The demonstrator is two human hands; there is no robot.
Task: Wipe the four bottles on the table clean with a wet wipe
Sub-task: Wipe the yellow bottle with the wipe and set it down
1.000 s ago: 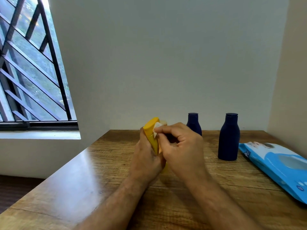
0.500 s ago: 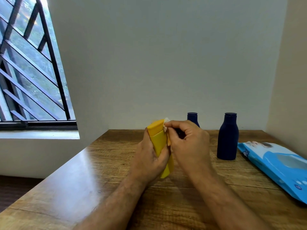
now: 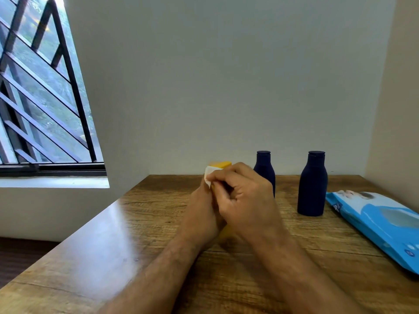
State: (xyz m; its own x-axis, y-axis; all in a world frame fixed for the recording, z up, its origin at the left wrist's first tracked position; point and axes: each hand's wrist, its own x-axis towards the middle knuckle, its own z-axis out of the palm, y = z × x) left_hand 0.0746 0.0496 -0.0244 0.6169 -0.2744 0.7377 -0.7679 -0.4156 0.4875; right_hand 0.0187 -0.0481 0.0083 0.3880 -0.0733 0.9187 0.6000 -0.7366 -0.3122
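My left hand [image 3: 201, 214] grips a yellow bottle [image 3: 221, 165] upright just above the wooden table [image 3: 113, 252]; only its cap and a sliver of its base show between my hands. My right hand [image 3: 244, 200] pinches a white wet wipe [image 3: 209, 175] against the bottle's upper left side. Two dark blue bottles stand behind: one [image 3: 264, 168] partly hidden by my right hand, the other [image 3: 313, 184] in full view to its right. A fourth bottle is out of sight.
A blue wet-wipe pack [image 3: 374, 225] lies flat at the table's right edge, by the side wall. A barred window [image 3: 40, 98] fills the left. The back wall runs just behind the blue bottles.
The yellow bottle has turned in my left hand, and my right hand with the wipe has slid across its cap to the left side.
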